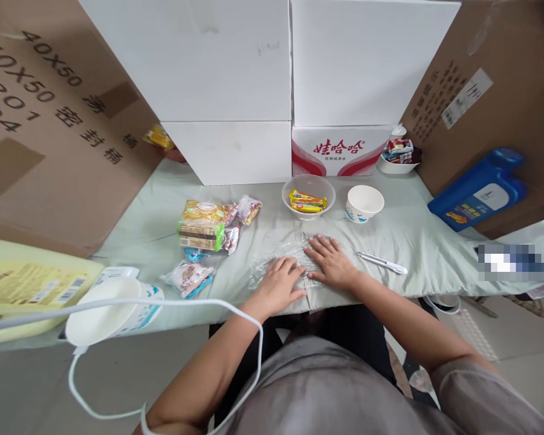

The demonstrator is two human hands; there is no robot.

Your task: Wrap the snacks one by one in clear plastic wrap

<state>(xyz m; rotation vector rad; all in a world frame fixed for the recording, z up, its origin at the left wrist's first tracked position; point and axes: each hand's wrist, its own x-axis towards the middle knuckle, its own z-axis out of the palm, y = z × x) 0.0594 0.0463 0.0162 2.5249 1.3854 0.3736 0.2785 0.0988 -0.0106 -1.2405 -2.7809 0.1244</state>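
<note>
Now left hand (278,284) and right hand (330,261) press flat, fingers spread, on clear plastic wrap (272,260) lying crosswise; carton (340,151) reads 娃哈哈.

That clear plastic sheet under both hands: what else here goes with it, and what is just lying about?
In hand:
clear plastic sheet
left hand, flat on it
right hand, flat on it

Lying about:
snack packets
clear bowl of yellow bars
paper cup
pen-like tool
blue bottle
</note>
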